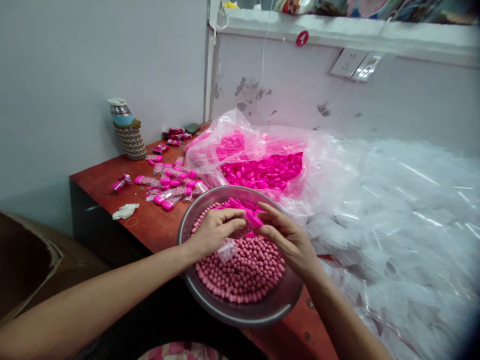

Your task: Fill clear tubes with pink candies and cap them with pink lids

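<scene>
Over a metal bowl [240, 320] of round pink beads [240, 280], both of my hands meet around one small clear container. My left hand [215, 232] pinches its body, mostly hidden behind my fingers. On the right end of it is a bright pink cap [254, 218], gripped between the thumb and fingers of my right hand [290, 240]. Whether the cap is fully seated I cannot tell. Below my left fingers a small clear piece [227, 250] shows against the beads. More pink caps [236, 203] lie at the bowl's far side, partly covered by my hands.
Filled pink-capped containers [172, 192] lie on the red table [101, 175], near a bottle in a knitted sleeve [129, 137]. Behind the bowl is a plastic bag of pink caps [262, 172]. Clear plastic pieces [405, 225] are heaped right. A cardboard box [56, 270] stands left.
</scene>
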The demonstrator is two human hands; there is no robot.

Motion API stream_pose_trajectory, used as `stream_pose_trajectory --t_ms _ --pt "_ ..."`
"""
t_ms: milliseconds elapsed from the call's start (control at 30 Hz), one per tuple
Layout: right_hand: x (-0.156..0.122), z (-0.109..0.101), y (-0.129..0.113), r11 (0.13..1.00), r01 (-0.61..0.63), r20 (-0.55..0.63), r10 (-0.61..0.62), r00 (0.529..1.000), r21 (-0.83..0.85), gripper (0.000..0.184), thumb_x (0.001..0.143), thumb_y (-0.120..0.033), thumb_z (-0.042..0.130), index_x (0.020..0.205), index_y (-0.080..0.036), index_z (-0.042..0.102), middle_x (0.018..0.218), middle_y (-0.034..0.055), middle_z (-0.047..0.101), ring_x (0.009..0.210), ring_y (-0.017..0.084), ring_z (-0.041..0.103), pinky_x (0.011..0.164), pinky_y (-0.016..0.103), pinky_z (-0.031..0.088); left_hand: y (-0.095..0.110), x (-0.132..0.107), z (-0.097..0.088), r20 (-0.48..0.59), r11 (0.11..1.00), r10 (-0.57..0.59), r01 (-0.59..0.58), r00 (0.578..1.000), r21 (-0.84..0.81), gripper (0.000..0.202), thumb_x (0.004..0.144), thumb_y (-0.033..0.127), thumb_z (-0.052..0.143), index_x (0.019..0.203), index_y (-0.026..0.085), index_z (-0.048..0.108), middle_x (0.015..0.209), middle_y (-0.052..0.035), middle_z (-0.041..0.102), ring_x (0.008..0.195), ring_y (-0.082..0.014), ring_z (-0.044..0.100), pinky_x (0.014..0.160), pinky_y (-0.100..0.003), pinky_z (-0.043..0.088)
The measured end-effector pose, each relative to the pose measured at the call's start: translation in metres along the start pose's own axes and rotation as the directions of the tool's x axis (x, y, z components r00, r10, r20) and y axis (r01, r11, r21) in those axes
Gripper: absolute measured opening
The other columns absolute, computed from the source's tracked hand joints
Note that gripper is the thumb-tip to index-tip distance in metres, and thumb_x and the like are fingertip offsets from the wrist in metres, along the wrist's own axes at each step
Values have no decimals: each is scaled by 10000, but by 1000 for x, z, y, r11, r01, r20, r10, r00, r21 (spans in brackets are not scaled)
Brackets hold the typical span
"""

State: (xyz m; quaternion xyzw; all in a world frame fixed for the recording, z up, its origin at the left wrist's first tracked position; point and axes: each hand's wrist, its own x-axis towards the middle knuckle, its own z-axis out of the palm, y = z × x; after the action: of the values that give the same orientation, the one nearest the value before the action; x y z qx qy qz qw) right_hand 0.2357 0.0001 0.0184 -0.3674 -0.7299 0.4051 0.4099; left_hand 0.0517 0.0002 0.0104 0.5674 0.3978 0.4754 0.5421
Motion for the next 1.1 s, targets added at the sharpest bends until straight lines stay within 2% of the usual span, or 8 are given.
stream_pose_trajectory --t_ms 67,167,267,400,600,967,1033,1100 --pt "-3 -2 3 927 -120 -29 139 990 354 362 795 -347 575 1148 -279 536 1105 51 596 886 195 613 818 393 482 0 3 -1 -17 975 -110 104 994 -197 303 733 267 601 995 127 659 867 -68 683 723 -171 621 667 -294 495" --pt "-7 -5 8 781 -212 -5 265 964 588 309 697 -358 682 982 -252 628 1020 33 634 783 172 635 801 365 488 -2 3 -3 -17 970 -105 98 994 -223 295 719 253 618 977 121 669 886 -68 690 772 -178 626 731 -313 492" --pt "-3 -7 9 727 -271 12 340 940 631 270 673 -377 700 886 -219 649 805 16 658 657 134 621 699 302 511 -1 1 -4 14 999 19 -18 1000 -39 235 728 213 611 936 138 691 910 -60 699 892 -200 615 836 -321 459" --pt "8 -3 4 666 -404 189 373 908 627 315 705 -419 654 911 -180 644 905 61 654 804 181 616 730 350 517 0 -4 -2 80 969 178 -188 981 159 213 761 196 588 944 168 693 962 -56 691 932 -195 606 878 -314 437" --pt "16 9 -2 565 -515 341 391 855 645 205 753 -316 617 875 -157 663 809 51 678 752 172 630 771 392 507 2 -6 -2 89 944 251 -264 964 199 235 782 165 568 990 177 677 1012 -52 677 950 -173 598 893 -282 425" --pt "35 27 5 556 -532 289 468 835 638 260 735 -371 611 883 -158 623 721 37 664 685 177 635 699 373 528 -2 -3 -8 27 913 264 -259 964 315 250 797 189 540 1009 184 671 1003 -43 684 974 -187 596 901 -302 429" --pt "39 26 6 619 -512 281 437 855 595 334 777 -461 544 961 -187 593 834 50 663 740 174 633 709 362 520 1 7 -19 -18 920 218 -200 976 336 287 799 234 536 1055 168 647 1054 -53 668 981 -194 599 895 -311 442" --pt "42 23 7 791 -407 203 352 914 456 365 808 -493 489 1042 -221 554 982 56 632 832 168 614 730 345 505 9 26 -40 -104 911 221 -167 970 376 335 805 266 523 1102 141 614 1095 -65 649 1008 -198 591 905 -318 440"
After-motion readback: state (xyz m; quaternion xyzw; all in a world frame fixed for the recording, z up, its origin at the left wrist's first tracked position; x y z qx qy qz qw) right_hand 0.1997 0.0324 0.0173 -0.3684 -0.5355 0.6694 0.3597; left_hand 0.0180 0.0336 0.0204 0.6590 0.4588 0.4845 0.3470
